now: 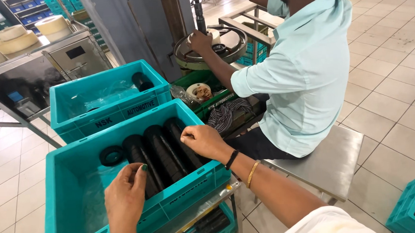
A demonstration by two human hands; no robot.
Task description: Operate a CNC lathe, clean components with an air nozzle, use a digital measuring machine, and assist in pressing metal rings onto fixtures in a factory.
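Head view: pale tiled floor (393,50) all round, and a steel surface (328,164) at four o'clock where a co-worker in a light shirt (304,73) sits, one hand on a round press fixture (211,47) at twelve. Centre frame, a teal crate (74,185) holds rows of black rubber rings (164,152). Left hand (126,194) at seven, fingers curled onto the near row; right hand (204,140) pinching the far row's top. A second teal crate (102,100) sits behind at ten o'clock.
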